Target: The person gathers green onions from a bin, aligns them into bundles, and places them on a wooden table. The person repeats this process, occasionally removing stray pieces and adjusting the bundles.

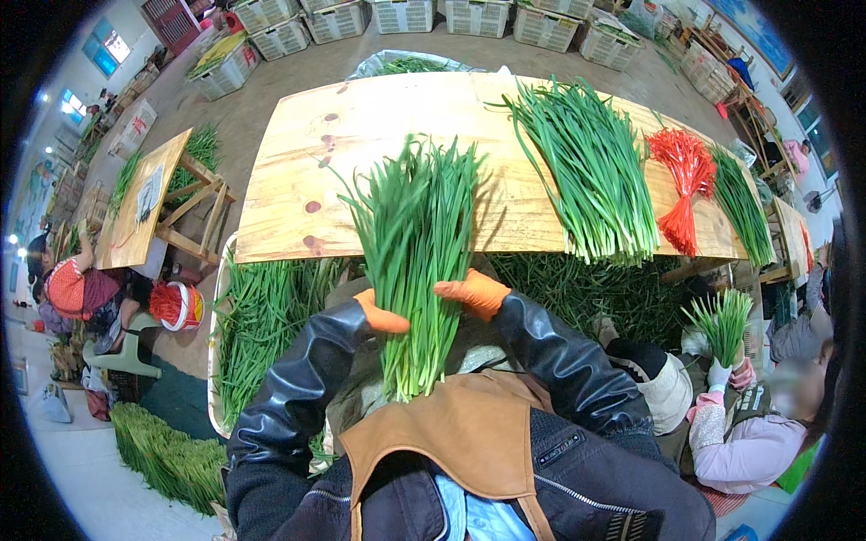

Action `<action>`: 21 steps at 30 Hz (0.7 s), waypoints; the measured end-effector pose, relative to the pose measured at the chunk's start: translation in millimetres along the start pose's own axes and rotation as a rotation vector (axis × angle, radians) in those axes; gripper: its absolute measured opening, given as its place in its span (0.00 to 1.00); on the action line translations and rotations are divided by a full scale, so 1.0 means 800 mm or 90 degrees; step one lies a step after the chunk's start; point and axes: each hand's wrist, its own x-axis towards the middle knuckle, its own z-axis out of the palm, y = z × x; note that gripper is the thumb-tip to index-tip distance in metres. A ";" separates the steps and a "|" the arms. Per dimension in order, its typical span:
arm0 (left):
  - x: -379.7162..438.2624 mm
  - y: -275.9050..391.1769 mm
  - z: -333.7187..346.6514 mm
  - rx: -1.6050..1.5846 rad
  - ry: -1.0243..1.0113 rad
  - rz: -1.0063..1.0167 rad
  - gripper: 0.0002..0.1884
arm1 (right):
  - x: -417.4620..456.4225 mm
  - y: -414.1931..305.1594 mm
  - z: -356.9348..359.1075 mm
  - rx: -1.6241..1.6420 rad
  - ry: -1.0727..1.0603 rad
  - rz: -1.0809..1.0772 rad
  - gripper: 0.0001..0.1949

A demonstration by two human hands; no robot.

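Between my two orange-gloved hands stands a thick bunch of green garlic chives (pixel 423 270), its leaf tips over the table's near edge and its pale stem ends towards my brown apron (pixel 440 439). My left hand (pixel 382 313) holds the bunch from the left side, thumb across the front. From the right, my right hand (pixel 473 293) grips it, its thumb also in front. The fingers behind the stems are hidden. Ahead is a wooden table (pixel 291 176) with a larger pile of chives (pixel 588 176) and a bundle of red ties (pixel 683 182) on its right half.
Loose chives fill a pale-rimmed tub (pixel 215 379) to my left. A co-worker (pixel 751 433) at right holds a smaller bunch (pixel 724 328). A bucket of red ties (pixel 186 306) and a small wooden table (pixel 145 203) stand farther left. Plastic crates (pixel 406 15) line the back.
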 end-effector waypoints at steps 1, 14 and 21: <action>-0.005 -0.010 -0.010 -0.045 0.024 -0.014 0.35 | -0.003 0.001 -0.008 0.047 0.002 0.011 0.28; 0.018 0.052 0.026 -0.155 0.088 0.057 0.38 | 0.011 -0.087 0.048 -0.110 0.006 -0.071 0.26; 0.007 0.292 -0.045 0.155 0.134 0.454 0.26 | 0.003 -0.342 0.141 -0.444 -0.086 -0.469 0.25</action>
